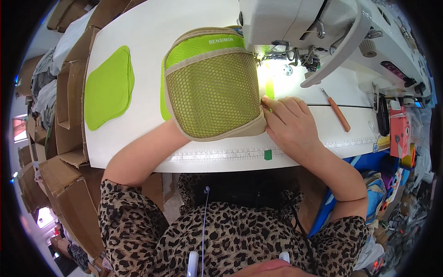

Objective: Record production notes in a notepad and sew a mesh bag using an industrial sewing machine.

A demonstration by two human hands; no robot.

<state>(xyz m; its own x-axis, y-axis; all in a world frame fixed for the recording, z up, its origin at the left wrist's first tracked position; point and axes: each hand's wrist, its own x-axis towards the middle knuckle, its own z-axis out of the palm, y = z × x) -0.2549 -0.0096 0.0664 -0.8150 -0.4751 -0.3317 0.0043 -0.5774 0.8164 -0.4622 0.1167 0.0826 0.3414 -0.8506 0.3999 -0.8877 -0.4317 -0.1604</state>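
Observation:
A lime-green bag [213, 92] with a beige mesh front pocket and beige binding lies on the white sewing table, its right edge beside the sewing machine's lit needle area [270, 62]. My left forearm [150, 145] reaches under the bag, which hides the hand and its fingers. At the bag's lower right edge, my right hand [291, 122] has its fingers bent and pinched on the border, just below the needle area. A narrow strip of lime-green fabric [270, 87] shows between the fingertips and the presser foot.
A stack of lime-green fabric pieces [109, 87] lies on the left of the table. A seam ripper with an orange handle [339, 113] rests right of my hand. A printed ruler [207, 154] runs along the front edge. Cardboard boxes [69, 194] stand at the left.

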